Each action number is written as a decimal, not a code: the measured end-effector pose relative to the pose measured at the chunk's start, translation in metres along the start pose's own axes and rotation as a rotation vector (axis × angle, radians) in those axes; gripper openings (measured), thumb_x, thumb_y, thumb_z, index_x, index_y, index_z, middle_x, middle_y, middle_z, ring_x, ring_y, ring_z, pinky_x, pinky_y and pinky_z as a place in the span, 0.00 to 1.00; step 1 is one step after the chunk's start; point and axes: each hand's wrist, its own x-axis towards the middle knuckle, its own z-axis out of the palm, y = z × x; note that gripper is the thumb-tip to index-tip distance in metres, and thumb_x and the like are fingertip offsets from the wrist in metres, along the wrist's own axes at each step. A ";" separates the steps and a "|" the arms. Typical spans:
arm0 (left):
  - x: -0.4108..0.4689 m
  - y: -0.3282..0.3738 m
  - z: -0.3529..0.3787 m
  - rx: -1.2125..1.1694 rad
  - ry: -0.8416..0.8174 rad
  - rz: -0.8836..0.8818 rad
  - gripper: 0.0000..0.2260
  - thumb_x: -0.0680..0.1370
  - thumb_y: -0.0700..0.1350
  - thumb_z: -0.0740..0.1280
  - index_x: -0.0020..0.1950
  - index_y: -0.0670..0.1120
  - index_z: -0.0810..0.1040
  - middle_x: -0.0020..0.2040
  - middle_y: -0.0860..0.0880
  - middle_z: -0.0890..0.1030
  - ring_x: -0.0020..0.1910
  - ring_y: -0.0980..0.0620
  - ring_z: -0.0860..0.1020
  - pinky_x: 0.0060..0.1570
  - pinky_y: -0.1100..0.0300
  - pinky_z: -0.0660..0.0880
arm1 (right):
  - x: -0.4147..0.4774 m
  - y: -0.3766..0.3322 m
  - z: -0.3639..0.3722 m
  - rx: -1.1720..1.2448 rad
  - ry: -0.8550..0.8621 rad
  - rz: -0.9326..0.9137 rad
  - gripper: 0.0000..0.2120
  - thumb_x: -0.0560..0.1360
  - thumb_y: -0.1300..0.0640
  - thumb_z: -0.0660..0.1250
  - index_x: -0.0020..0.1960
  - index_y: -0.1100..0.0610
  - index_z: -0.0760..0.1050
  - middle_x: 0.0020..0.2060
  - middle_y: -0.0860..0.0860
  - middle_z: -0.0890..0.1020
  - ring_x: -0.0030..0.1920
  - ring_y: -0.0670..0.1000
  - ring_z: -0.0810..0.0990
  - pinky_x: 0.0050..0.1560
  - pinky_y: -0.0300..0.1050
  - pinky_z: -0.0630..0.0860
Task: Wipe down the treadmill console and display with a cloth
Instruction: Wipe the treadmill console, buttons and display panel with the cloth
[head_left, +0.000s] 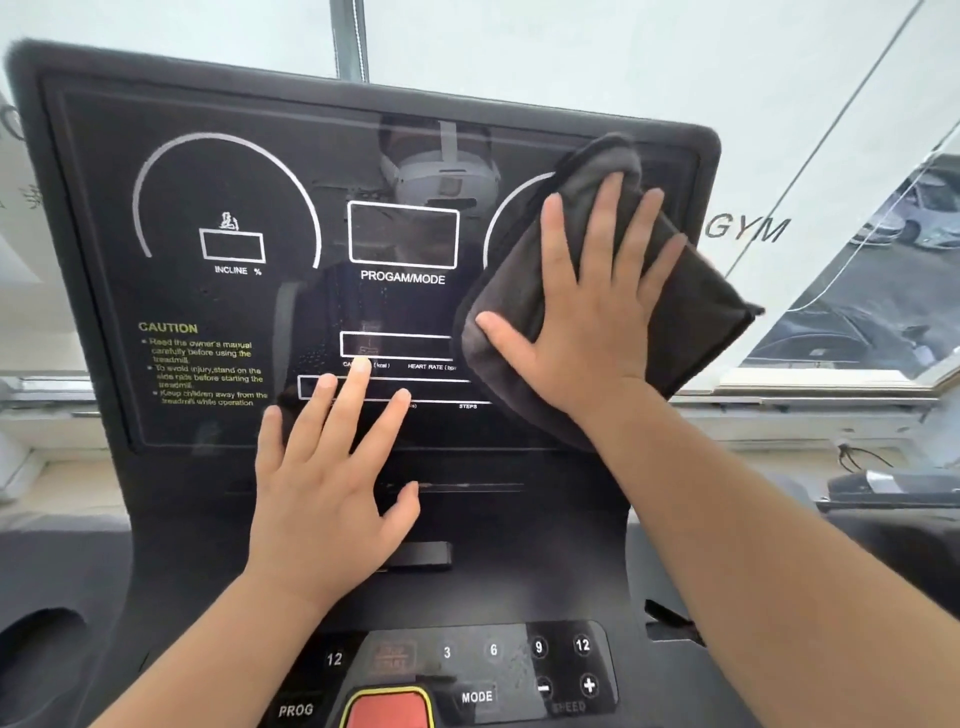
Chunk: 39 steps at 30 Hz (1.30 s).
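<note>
The black treadmill display (208, 197) fills the upper middle, with white gauge arcs and yellow caution text at its left. My right hand (587, 306) lies flat, fingers spread, pressing a folded dark grey cloth (696, 322) against the display's right side, covering the right gauge. My left hand (332, 467) rests flat and bare on the lower middle of the display, fingers apart, holding nothing. Below, the console button panel (467, 670) shows number keys, MODE, PROG and a red stop button (387, 709).
A frosted window with "GYM" lettering (748, 228) stands behind the console; parked cars (914, 213) show through it at right. A window sill (779, 410) runs behind. A cup-holder recess (36, 644) sits at lower left.
</note>
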 end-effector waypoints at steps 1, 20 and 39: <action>0.000 0.001 0.000 0.002 0.001 -0.002 0.35 0.70 0.59 0.68 0.77 0.52 0.70 0.80 0.43 0.63 0.78 0.39 0.64 0.73 0.33 0.57 | -0.017 -0.005 0.007 0.007 -0.021 -0.055 0.52 0.71 0.22 0.56 0.84 0.51 0.49 0.82 0.65 0.48 0.80 0.73 0.44 0.75 0.78 0.42; -0.001 0.000 0.002 -0.024 -0.036 -0.009 0.37 0.70 0.60 0.68 0.78 0.53 0.67 0.82 0.46 0.60 0.79 0.41 0.61 0.73 0.32 0.54 | 0.024 0.015 -0.008 0.012 0.049 0.064 0.48 0.74 0.25 0.56 0.84 0.52 0.48 0.83 0.62 0.48 0.81 0.70 0.44 0.78 0.73 0.43; -0.001 0.000 0.001 -0.032 -0.042 -0.012 0.36 0.70 0.59 0.68 0.78 0.54 0.68 0.82 0.46 0.61 0.79 0.41 0.63 0.73 0.31 0.56 | 0.057 0.023 -0.021 -0.012 0.082 0.012 0.47 0.74 0.24 0.54 0.84 0.47 0.47 0.84 0.57 0.47 0.81 0.69 0.44 0.76 0.76 0.43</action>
